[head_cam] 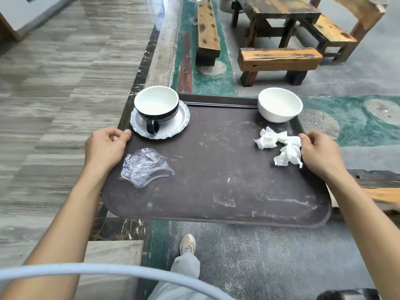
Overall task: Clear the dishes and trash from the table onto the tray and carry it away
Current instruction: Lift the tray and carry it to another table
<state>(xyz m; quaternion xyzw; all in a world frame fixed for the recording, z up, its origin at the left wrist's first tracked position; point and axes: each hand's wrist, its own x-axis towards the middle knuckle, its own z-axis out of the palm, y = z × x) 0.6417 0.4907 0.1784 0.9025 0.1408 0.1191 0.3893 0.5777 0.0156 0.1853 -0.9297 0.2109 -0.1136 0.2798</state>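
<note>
I hold a dark brown tray (pixel 216 182) in the air above the floor. My left hand (pixel 106 148) grips its left rim and my right hand (pixel 320 152) grips its right rim. On the tray's far left a black-and-white cup (pixel 157 105) stands on a white scalloped saucer (pixel 181 120). A white bowl (pixel 279 105) sits at the far right corner. Crumpled white napkins (pixel 281 146) lie beside my right hand. Clear crumpled plastic wrap (pixel 145 167) lies near my left hand.
Rough wooden benches (pixel 279 59) and a wooden table (pixel 275 9) stand ahead on the grey-green floor. A long wooden beam (pixel 207 29) lies ahead at centre. Striped grey flooring spreads to the left. My shoe (pixel 187 243) is below the tray.
</note>
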